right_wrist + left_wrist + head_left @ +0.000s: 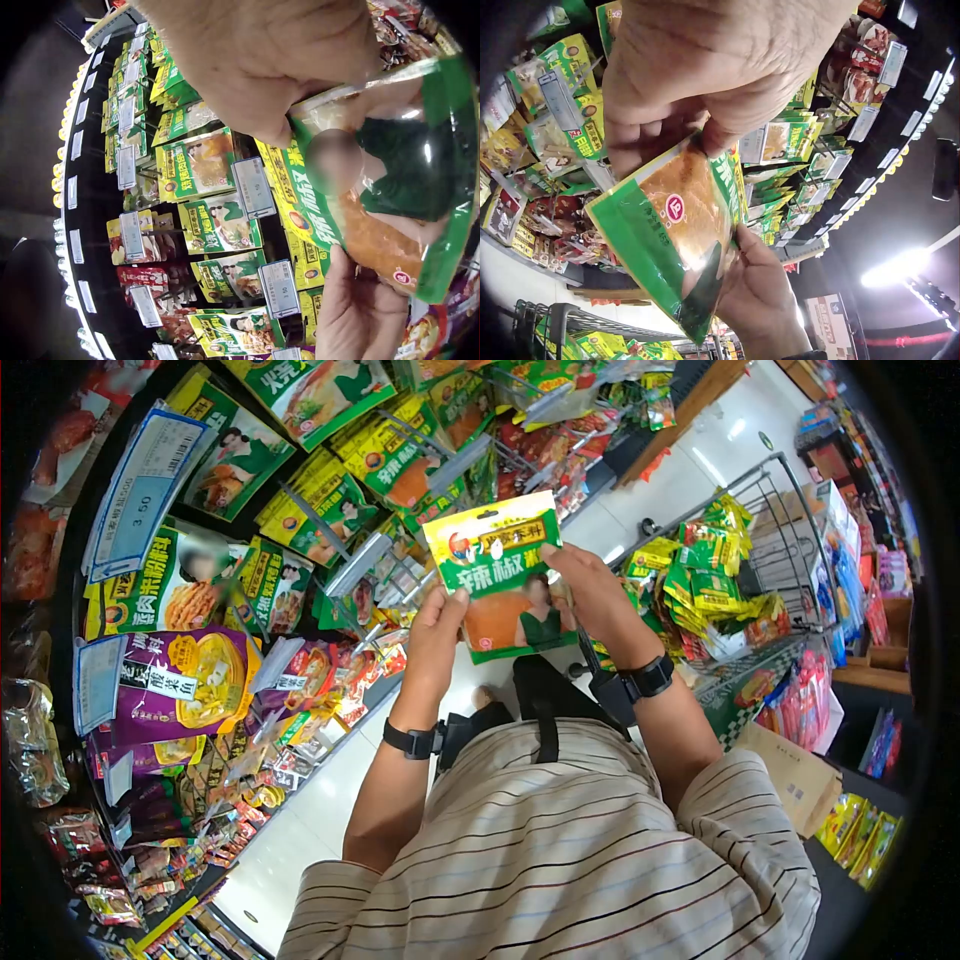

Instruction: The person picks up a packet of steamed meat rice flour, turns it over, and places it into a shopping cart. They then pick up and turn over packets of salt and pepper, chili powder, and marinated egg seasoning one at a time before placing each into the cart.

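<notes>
Both hands hold up a green and yellow seasoning packet (pixel 500 585) with a clear window showing orange powder. My left hand (pixel 437 622) pinches its left edge, thumb on the front. At the opposite edge my right hand (pixel 597 595) grips it, with the thumb near the upper right corner. In the left wrist view, the packet (pixel 679 217) is tilted, the left thumb and fingers pinching its edge. The right wrist view shows the front of the packet (pixel 375 180) with the left hand (pixel 360 311) at its lower edge.
A shelf of hanging packets (pixel 320 500) on metal hooks fills the left, with price tags (pixel 150 485) in front. At right stands a wire shopping cart (pixel 790 550) holding several green and yellow packets (pixel 705 575). A cardboard box (pixel 790 775) is below it.
</notes>
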The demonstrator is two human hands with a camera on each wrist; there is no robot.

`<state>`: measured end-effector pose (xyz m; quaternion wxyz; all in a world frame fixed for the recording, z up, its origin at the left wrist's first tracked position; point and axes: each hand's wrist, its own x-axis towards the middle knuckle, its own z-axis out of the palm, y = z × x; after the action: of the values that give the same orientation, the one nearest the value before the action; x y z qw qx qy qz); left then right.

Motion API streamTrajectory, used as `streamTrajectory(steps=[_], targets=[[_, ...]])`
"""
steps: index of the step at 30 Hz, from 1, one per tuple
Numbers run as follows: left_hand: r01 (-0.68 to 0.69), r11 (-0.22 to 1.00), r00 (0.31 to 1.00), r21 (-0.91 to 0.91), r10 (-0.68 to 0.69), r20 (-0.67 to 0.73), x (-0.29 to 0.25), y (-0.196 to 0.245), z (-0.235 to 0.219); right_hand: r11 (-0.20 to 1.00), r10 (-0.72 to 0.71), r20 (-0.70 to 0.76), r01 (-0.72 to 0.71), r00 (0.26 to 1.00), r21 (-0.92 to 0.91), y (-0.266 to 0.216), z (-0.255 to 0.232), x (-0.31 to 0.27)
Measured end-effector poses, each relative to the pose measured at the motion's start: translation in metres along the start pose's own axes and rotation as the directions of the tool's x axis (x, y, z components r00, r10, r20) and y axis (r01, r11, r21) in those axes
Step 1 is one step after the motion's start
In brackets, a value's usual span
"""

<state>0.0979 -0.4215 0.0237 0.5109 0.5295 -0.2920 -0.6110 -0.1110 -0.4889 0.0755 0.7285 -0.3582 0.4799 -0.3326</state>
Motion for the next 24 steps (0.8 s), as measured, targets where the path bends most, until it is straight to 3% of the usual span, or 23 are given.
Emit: streamTrajectory(steps=[3, 4, 10, 24], targets=[[0.032, 0.997, 0.999, -0.066, -0.030, 0.038, -0.001, -0.001, -0.008, 0.998, -0.028, 0.020, 0.027, 0.999, 0.061, 0.006, 0.001, -0.004], [0.031, 0.998, 0.999, -0.056, -0.028, 0.039, 0.002, -0.005, -0.013, 0.985, -0.102, 0.009, 0.100, 0.995, 0.143, 0.015, 0.004, 0.001], [0.001, 0.982, 0.999, -0.187, 0.008, 0.050, -0.006, -0.003, -0.010, 0.989, -0.139, 0.037, 0.136, 0.990, 0.059, 0.013, 0.007, -0.019], [-0.018, 0.981, 0.997, -0.194, 0.031, 0.067, -0.015, 0.000, -0.017, 0.988, -0.126, -0.059, 0.131, 0.990, 0.085, 0.021, 0.018, -0.025]])
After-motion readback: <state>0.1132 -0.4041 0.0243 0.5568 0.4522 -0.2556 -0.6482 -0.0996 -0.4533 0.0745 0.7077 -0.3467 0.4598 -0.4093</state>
